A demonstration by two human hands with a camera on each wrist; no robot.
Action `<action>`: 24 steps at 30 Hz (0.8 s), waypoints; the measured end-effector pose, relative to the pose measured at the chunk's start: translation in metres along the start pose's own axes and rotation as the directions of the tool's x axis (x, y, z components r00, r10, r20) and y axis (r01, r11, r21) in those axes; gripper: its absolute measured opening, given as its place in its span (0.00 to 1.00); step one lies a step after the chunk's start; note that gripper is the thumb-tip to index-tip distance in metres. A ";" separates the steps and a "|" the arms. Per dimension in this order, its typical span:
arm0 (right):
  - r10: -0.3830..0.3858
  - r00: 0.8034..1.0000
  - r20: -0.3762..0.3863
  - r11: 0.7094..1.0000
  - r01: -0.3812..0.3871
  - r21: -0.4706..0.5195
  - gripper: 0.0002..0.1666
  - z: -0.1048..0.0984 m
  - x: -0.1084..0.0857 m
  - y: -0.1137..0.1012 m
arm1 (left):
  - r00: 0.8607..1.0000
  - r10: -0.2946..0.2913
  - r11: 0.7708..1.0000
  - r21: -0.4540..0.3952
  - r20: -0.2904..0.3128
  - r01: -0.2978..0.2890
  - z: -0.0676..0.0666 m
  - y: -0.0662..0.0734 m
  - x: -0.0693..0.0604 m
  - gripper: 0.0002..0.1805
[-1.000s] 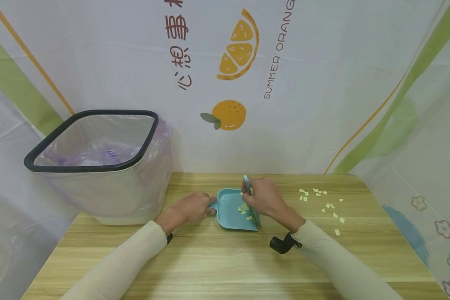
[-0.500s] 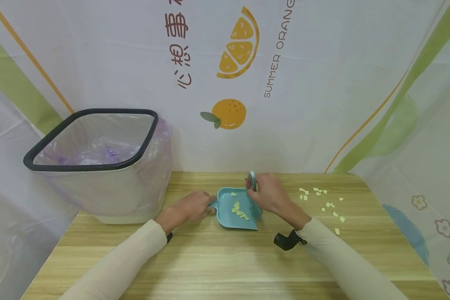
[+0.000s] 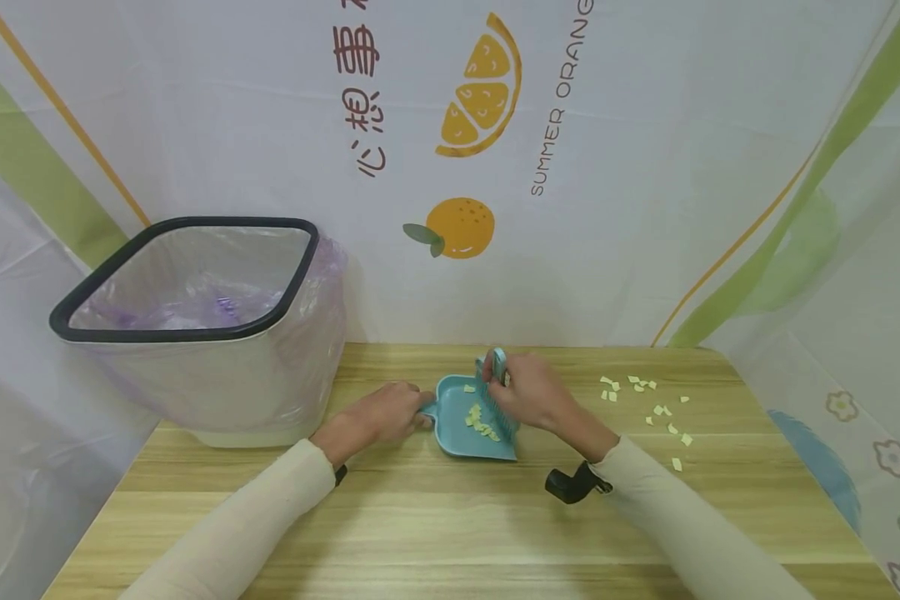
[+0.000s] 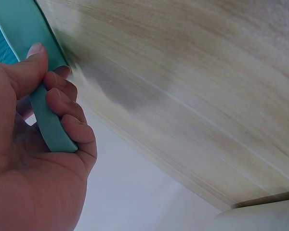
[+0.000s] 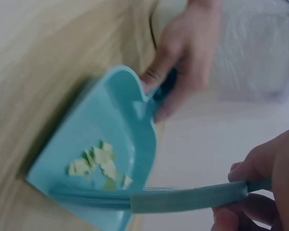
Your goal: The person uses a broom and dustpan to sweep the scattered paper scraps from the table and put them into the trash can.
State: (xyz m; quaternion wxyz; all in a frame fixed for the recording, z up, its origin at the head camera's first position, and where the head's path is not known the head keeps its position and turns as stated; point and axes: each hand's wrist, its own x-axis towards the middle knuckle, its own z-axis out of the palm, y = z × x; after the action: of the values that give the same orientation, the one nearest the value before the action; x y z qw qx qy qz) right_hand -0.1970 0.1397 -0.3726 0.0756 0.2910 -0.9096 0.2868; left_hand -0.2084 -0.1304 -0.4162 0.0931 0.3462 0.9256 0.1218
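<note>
A blue dustpan (image 3: 457, 433) lies on the table, its open side facing right. My left hand (image 3: 378, 414) grips its handle; in the left wrist view the fingers of the left hand (image 4: 43, 125) curl round the handle (image 4: 50, 122). In my right hand (image 3: 538, 393) is a small blue brush (image 3: 504, 417), its bristles down at the pan's right part. The right wrist view shows the right hand (image 5: 279, 178) pinching the brush handle (image 5: 192, 197). Pale yellow-green scraps (image 3: 482, 423) are heaped in the pan, with one separate scrap (image 3: 469, 388) near its back edge.
A white bin (image 3: 270, 383) with a black rim and a clear purplish liner stands at the left back of the table (image 3: 420, 533). More scraps (image 3: 660, 410) are scattered on the table to the right. A printed white cloth (image 3: 607, 250) hangs behind.
The brush first moved back to the right, uncovering the scraps, then came slightly left over the pan. The scraps in the pan sit further left than a second before. My left hand has barely moved.
</note>
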 end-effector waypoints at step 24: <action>-0.063 0.998 0.022 0.970 0.067 -0.232 0.03 0.000 0.016 0.024 | 1.000 -0.016 1.000 0.009 0.013 0.015 0.000 0.001 0.001 0.16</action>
State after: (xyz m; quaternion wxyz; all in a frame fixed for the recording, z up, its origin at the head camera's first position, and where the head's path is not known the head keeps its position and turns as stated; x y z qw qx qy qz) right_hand -0.2239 0.1480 -0.3795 0.1118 0.3118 -0.9274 0.1736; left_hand -0.2083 -0.1294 -0.4161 0.0985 0.3402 0.9281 0.1146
